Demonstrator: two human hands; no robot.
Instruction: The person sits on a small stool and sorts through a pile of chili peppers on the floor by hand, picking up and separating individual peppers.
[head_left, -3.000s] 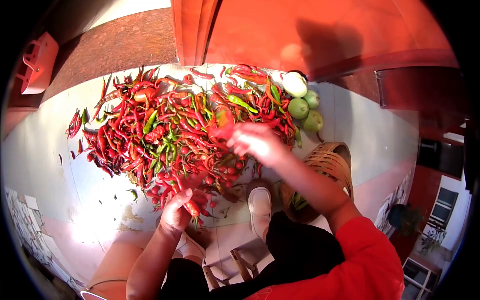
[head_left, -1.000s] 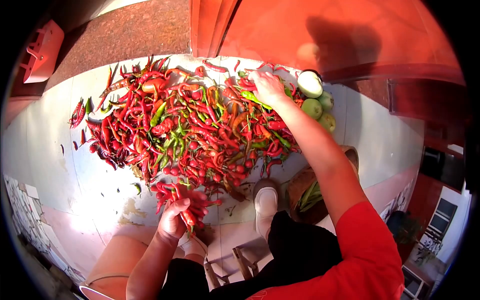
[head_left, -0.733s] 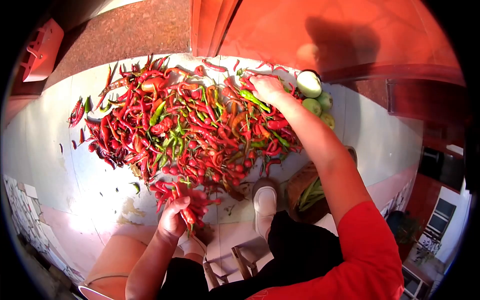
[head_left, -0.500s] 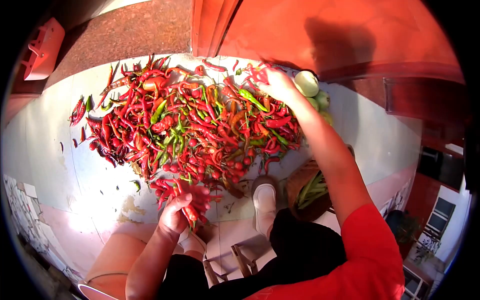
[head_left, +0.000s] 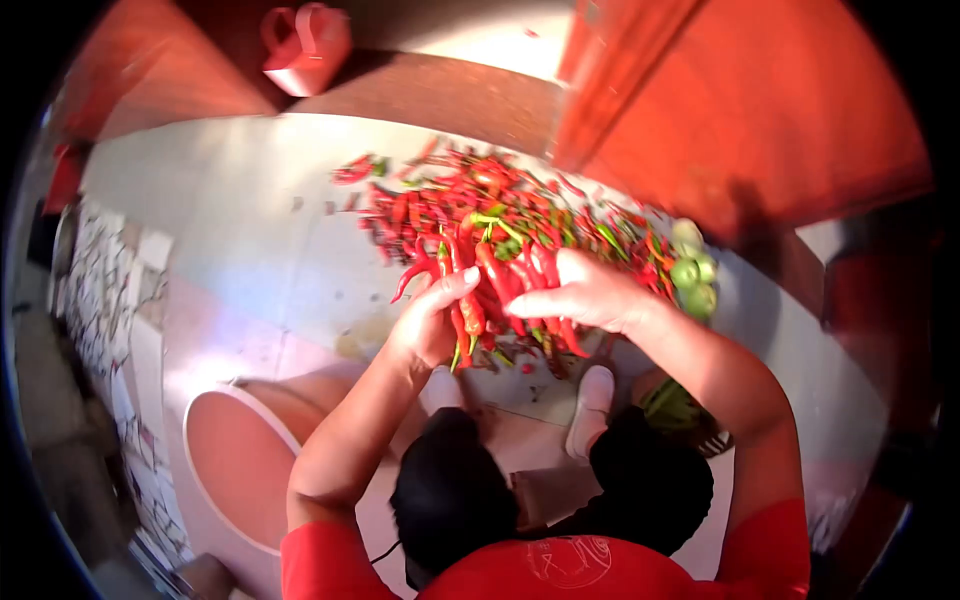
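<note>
My left hand (head_left: 430,320) is closed around a bunch of red chili peppers (head_left: 463,305), its thumb lying across them. Close beside it, my right hand (head_left: 598,292) grips more red chili peppers (head_left: 540,265), thumb pointing toward the left hand. The two bunches meet in front of my body, raised above the floor, and a few green stems stick out at the top. Behind them a broad pile of red peppers (head_left: 420,205) with some green ones is spread on the floor; my hands hide part of it.
Pale green round vegetables (head_left: 686,272) sit at the pile's right end. A basket with green pods (head_left: 680,408) stands by my right foot. To my left is a large round pinkish container (head_left: 235,465). A pink bag-like holder (head_left: 308,50) stands beyond the pile.
My right hand has come back from the far right of the pile to my left hand, now with peppers in it. My left hand has risen with its bunch. The view has turned left.
</note>
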